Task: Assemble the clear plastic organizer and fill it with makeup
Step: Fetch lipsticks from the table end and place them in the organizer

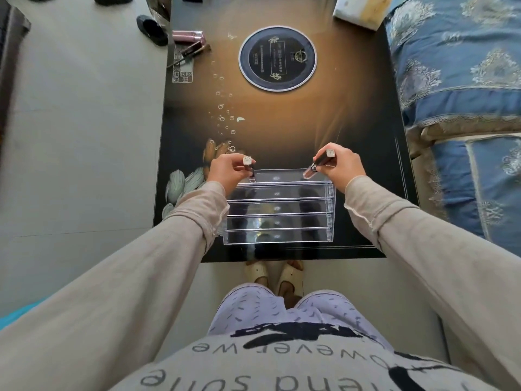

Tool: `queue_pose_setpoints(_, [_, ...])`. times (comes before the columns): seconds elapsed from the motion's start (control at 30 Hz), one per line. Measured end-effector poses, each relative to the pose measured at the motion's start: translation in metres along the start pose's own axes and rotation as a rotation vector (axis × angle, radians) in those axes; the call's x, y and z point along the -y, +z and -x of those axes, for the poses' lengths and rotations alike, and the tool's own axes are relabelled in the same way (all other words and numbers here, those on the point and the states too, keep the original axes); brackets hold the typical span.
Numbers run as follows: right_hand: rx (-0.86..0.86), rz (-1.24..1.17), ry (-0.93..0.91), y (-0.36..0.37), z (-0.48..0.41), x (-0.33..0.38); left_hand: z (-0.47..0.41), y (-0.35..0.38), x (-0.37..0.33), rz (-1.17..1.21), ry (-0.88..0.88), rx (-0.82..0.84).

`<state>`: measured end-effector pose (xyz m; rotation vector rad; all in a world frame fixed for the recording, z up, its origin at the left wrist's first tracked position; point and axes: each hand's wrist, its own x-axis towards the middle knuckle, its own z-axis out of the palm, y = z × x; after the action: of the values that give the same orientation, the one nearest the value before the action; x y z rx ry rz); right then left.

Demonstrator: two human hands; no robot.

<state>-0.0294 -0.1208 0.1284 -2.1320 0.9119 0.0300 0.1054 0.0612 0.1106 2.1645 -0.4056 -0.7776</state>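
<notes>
So, organizer: the clear organizer (277, 208) looks fully put together, a stack of closed drawers with an open tray on top, sitting on the dark table (282, 131) close to the edge nearest the person
Left hand: the left hand (228, 172) is pinching the left tube (249, 167), some kind of lip gloss, up by its cap with fingers and thumb curled round it; the tube is about upright and its lower end dips into the far-left corner of the top tray
Right hand: the right hand (342, 167) pinches the right tube (315, 165) near the cap too, but this one is tilted, pinkish end aimed down and inward at the tray's far-right corner; can't tell if it's touching the plastic yet
Why like that: my guess is cap-end grips let the bottoms go in first so the tubes end up standing in the tray, and one tube per hand on its own side means no crossed arms
Organizer vs hands: it sits just below both hands and a bit toward the person, its top back corners right under the fingertips, the drawer stack between the two wrists
Left to do: spare tubes (189, 36) lie at the table's far-left corner, well apart from the organizer, so I'd say filling is only partway
Other stuff: a round dark disc (277, 59) farther back on the table, a blue patterned bedspread (456, 66) off to the right
</notes>
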Motion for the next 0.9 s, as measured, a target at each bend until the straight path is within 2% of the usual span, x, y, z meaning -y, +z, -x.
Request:
queue_pose_setpoints(0.4, [0.099,0.088,0.032,0.015,-0.009,0.002,-0.003,-0.001,-0.001,-0.047,0.017,0.076])
queue_pose_setpoints(0.9, [0.149,0.085,0.030,0.012,-0.007,0.007,-0.002,-0.003,-0.001,-0.027,-0.005,0.082])
